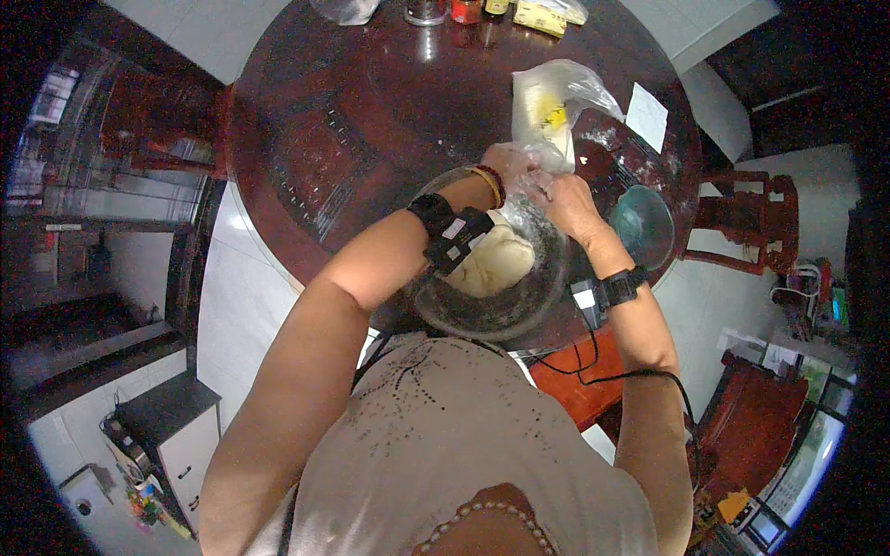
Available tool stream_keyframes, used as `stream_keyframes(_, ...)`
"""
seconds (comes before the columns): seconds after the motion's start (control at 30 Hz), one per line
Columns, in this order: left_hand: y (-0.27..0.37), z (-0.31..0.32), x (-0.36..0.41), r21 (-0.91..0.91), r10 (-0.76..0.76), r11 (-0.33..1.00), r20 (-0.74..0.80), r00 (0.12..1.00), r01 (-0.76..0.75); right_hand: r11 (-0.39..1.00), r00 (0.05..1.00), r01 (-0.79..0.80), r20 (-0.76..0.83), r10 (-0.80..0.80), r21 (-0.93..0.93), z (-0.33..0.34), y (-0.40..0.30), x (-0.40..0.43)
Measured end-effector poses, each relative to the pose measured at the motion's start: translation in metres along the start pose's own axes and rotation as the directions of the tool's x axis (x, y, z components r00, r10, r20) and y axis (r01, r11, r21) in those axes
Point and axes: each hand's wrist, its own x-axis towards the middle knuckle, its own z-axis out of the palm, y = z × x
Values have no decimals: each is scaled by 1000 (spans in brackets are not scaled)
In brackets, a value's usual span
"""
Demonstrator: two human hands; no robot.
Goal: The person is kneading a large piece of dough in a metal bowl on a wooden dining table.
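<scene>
A pale lump of dough [497, 260] lies in a large round basin [514, 326], partly covered by my left forearm. Beyond the dough, both hands meet over the basin's far side. My left hand [513, 167] and my right hand [564, 201] grip the gathered edge of a clear plastic bag. That plastic bag [546, 104] stretches away from me on the table, with a white and yellow packet visible inside. White powder is in the basin by my right hand. The exact finger positions are blurred by the plastic.
The round dark wooden table [389, 90] bears a green translucent bowl [643, 226] and a white paper [646, 117] at the right. Jars, including a red-filled jar [464, 10], and a yellow packet [541, 17] stand at the far edge. A wooden chair [747, 222] is at the right.
</scene>
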Motion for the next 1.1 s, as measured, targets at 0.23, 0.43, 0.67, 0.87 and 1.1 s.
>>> stream_keyframes(0.23,-26,-24,37,204,-178,958,-123,976,201,177,959,-199,155,237,964,-15,21,4)
stream_keyframes(0.43,-52,-68,64,115,295,952,-85,952,-284,43,912,119,-126,390,992,-23,50,33)
stream_keyframes(0.67,-54,-122,98,-166,297,945,67,953,-282,462,942,-25,-133,307,886,-10,59,94)
stream_keyframes(0.87,-66,-124,84,-144,222,972,276,935,-188,634,871,-61,-269,411,771,9,71,113)
stream_keyframes(1.1,-61,-121,65,-422,-188,862,249,950,281,927,902,322,361,-238,-192,27,71,101)
